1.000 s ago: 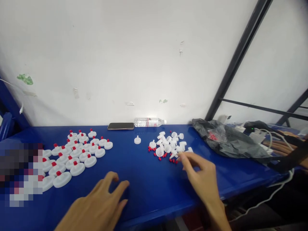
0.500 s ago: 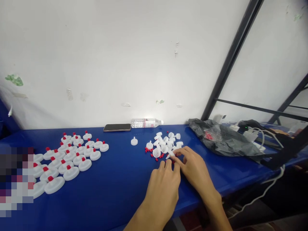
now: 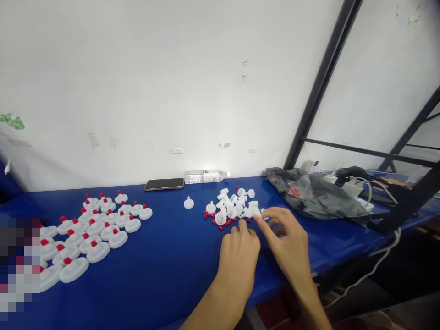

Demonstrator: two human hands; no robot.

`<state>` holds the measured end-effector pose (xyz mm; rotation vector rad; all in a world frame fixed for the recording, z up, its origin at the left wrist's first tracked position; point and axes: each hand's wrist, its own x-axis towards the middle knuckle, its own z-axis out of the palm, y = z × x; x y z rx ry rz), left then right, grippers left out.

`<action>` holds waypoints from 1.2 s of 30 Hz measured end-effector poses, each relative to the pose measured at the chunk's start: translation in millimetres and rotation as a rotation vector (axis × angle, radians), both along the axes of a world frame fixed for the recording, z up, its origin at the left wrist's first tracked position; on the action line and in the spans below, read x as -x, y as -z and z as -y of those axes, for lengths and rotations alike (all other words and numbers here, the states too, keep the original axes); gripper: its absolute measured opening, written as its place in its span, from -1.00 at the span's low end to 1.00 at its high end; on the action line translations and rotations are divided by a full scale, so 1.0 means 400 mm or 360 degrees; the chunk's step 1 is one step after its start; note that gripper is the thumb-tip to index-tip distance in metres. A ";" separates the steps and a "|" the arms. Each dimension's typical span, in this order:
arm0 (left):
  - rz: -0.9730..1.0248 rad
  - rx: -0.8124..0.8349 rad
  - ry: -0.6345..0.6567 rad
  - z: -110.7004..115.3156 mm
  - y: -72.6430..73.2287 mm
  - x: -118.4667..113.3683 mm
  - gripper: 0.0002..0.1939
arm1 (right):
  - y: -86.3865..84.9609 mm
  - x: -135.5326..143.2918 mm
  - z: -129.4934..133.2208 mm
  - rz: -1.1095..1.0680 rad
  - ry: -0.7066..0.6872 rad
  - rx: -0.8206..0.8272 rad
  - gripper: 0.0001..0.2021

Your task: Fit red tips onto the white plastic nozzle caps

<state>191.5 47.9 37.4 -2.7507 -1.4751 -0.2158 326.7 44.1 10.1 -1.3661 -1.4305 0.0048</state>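
White spouted lid [image 3: 255, 209] is sitting right at the thumb and forefinger of the right hand [image 3: 290, 238], on the near right edge of the loose white pile [image 3: 233, 204] on the blue worktop [image 3: 165, 275], and that's the nearer hand! Those two fingers are almost meeting, though whether they're truly gripping it, we cannot tell. From the right palm, the lid is lying ahead and leftward, its stem seemingly pointing back toward the wearer, the exact axis being hard to read. Just beside, the left hand [image 3: 240, 252] is curling its fingers downward near the red tips [image 3: 221, 228]; its fingertips are hiding, so any hold there is escaping us.
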 end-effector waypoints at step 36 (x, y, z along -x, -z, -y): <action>0.0399 0.0086 -0.0185 0.028 0.027 0.129 -0.76 | 0.006 0.000 0.004 -0.0343 -0.0221 0.0356 -0.69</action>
